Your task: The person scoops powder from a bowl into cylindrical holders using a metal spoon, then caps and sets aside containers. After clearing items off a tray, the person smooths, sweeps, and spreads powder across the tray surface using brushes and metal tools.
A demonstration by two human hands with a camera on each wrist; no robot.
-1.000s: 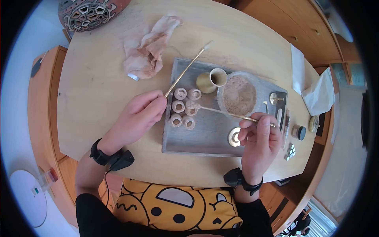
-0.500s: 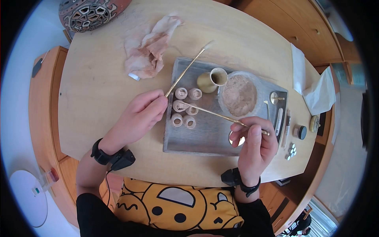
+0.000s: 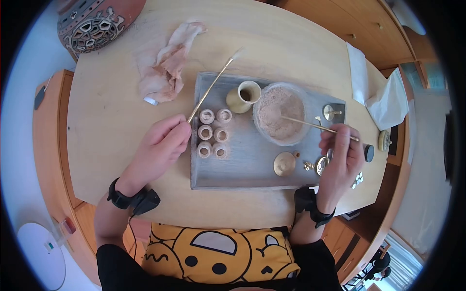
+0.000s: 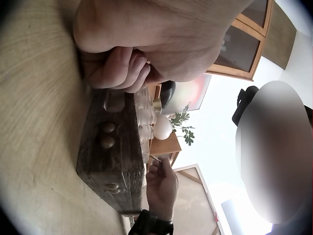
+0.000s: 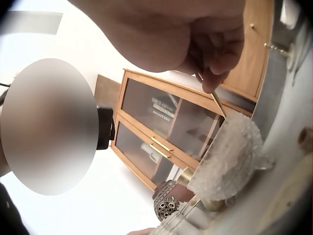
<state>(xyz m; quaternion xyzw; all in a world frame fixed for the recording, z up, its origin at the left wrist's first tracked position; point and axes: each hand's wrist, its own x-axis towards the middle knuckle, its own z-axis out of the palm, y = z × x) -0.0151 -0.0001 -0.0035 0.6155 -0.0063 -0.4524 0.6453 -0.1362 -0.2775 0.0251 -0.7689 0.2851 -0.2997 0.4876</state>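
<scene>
In the head view my left hand [image 3: 162, 143] pinches the lower end of a gold-handled brush [image 3: 211, 89], pale bristles pointing away over the tray's left corner. Thumb and fingers of my right hand [image 3: 342, 155] hold a thin gold long-handled spoon [image 3: 315, 125]; its tip is sunk in brownish powder [image 3: 276, 109]. That powder lies in a round bowl [image 3: 257, 127], which shows in the right wrist view as ribbed clear glass [image 5: 227, 161]. Several small powder-dusted jars [image 3: 207, 116] stand in two columns at the tray's left, beneath the brush.
The grey tray [image 3: 242, 169] also bears a brass vase [image 3: 238, 100], a round gold dish [image 3: 284, 164] and small brass pieces [image 3: 309, 166]. A stained cloth [image 3: 167, 70] lies behind left; white paper [image 3: 388, 104] and a dark jar [image 3: 369, 153] are at the right.
The spoon, heaped with powder over the jars a second ago, tipped at a middle jar, then moved right into the bowl. My left hand keeps its grip on the brush; the view shifted slightly.
</scene>
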